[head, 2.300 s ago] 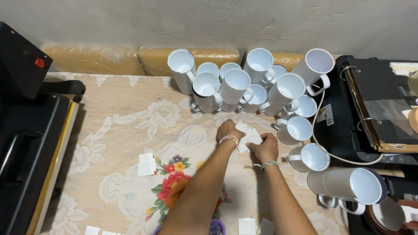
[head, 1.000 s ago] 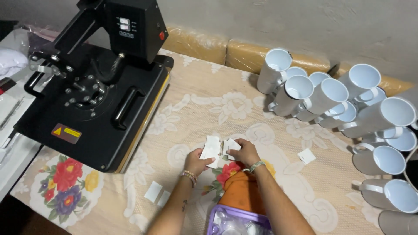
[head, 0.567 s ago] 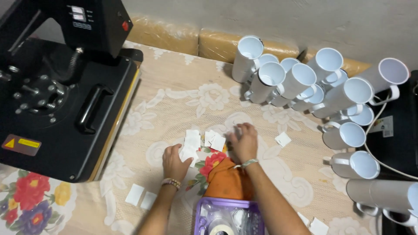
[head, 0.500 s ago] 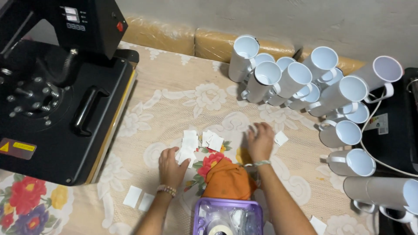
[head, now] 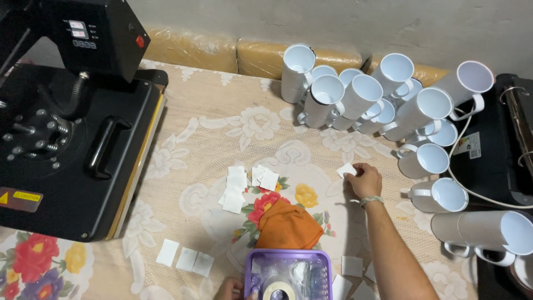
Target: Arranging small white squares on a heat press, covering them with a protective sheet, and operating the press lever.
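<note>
While the right hand (head: 363, 180) reaches out over the counter (head: 194, 144), its fingers pinch one small white paper square (head: 347, 170), held just above the cloth near the mugs. Left hand (head: 230, 289) is mostly cut off at the bottom edge; only knuckles show, touching the left rim of a purple basket (head: 252, 261). Cannot tell whether its fingers are closed or spread.

Hidden or unclear: basket is cropped below, contents blurred; a roll of tape (head: 278, 291) shows inside, rest is clear glossy clutter. Heat press (head: 72, 128) is cut off at left and top; matte black metal, bolts and a spring on the plate, a loop handle at the front. Second black machine (head: 499, 161) at right is cropped, with a white cable curving over it.

Materials: counter is covered by a cream lace-patterned cloth with printed red and yellow flowers. Loose heap of white paper squares (head: 244, 183) lies centre, some overlapping; three more squares (head: 183, 258) lie in a row lower left, a few others beside the basket at right. Crumpled orange cloth (head: 287, 225) sits just above the basket. White glossy mugs (head: 388, 111) are stacked on their sides, mouths toward the camera, handles mixed. Tan wrapped bundles (head: 222, 53) line the grey wall behind.
</note>
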